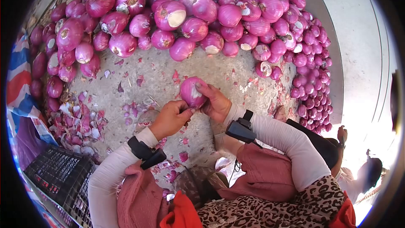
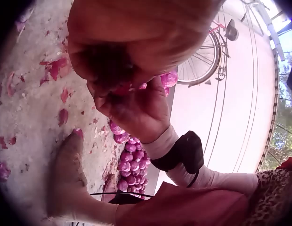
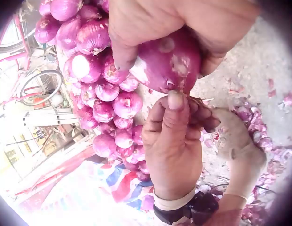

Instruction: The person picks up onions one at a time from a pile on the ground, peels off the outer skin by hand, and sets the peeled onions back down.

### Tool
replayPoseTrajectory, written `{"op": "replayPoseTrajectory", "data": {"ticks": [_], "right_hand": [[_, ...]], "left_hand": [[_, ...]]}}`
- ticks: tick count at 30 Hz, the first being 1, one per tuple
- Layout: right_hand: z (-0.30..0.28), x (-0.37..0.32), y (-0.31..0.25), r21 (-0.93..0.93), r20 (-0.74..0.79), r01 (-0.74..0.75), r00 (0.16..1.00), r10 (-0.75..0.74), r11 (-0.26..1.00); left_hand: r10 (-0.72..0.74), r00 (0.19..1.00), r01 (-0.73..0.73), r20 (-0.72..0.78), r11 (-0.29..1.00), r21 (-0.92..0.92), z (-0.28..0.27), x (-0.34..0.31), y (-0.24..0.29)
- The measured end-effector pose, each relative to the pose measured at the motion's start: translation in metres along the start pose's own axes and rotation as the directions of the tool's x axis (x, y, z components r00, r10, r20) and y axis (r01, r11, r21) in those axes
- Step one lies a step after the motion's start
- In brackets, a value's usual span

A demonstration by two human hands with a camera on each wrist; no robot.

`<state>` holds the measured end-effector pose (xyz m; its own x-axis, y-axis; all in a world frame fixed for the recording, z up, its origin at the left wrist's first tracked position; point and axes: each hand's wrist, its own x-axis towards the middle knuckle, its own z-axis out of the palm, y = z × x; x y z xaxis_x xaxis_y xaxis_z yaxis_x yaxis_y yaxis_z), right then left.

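Note:
A large purple-red onion [image 1: 192, 93] is held above the concrete floor, a pale patch on its skin. My right hand [image 1: 216, 103] grips it from the right, thumb across its upper side. From the lower left my left hand [image 1: 171, 119] pinches at the onion's end. In the right wrist view the left thumb and fingers of the left hand [image 3: 172, 141] close on the tip of the onion [image 3: 167, 61]. The left wrist view shows the right hand [image 2: 136, 110] beyond the dark, blurred underside of the left hand [image 2: 141, 37]; the onion is mostly hidden there.
Large onions [image 1: 170, 15] are heaped in an arc ahead, smaller ones [image 1: 310, 80] at the right. Loose peels [image 1: 80, 128] lie at the left near a black crate [image 1: 59, 177] and a striped sheet [image 1: 21, 84]. Another person [image 1: 358, 179] is partly visible at lower right.

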<state>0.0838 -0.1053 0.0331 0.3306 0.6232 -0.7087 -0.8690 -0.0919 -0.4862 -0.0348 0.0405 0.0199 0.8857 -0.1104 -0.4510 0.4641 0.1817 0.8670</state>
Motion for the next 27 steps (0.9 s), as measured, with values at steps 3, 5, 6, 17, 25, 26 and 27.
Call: {"op": "replayPoseTrajectory", "data": {"ticks": [3,5,6,17,25,26,27], "right_hand": [[0.001,-0.002,0.001,0.039,-0.002,-0.079,0.997,0.08,0.996],[-0.001,-0.003,0.001,0.046,0.008,-0.12,0.993,0.119,0.992],[-0.003,-0.003,0.001,0.035,0.016,-0.13,0.991,0.13,0.991],[-0.025,-0.01,0.002,0.032,0.216,-0.305,0.932,0.291,0.952],[-0.037,-0.022,-0.007,-0.603,0.018,-0.001,1.0,0.015,0.798],[-0.044,-0.026,-0.014,-0.815,0.045,0.065,0.998,-0.049,0.575],[-0.053,-0.03,-0.019,-0.948,0.091,0.116,0.991,-0.097,0.295]], "left_hand": [[0.022,0.999,-0.018,0.038,0.995,-0.096,-0.003,-0.004,0.01],[0.008,0.998,0.002,0.07,0.991,-0.137,-0.008,-0.006,0.013],[-0.003,0.994,0.018,0.105,0.989,-0.148,-0.011,-0.006,0.015],[-0.027,0.944,0.081,0.33,0.985,-0.152,-0.024,-0.009,0.023],[-0.179,0.917,0.195,0.357,0.981,-0.009,-0.019,-0.011,-0.001],[-0.105,0.95,0.047,0.293,0.979,0.198,-0.021,-0.009,-0.008],[-0.014,0.971,-0.085,0.238,0.912,0.402,-0.024,-0.008,-0.014]]}}
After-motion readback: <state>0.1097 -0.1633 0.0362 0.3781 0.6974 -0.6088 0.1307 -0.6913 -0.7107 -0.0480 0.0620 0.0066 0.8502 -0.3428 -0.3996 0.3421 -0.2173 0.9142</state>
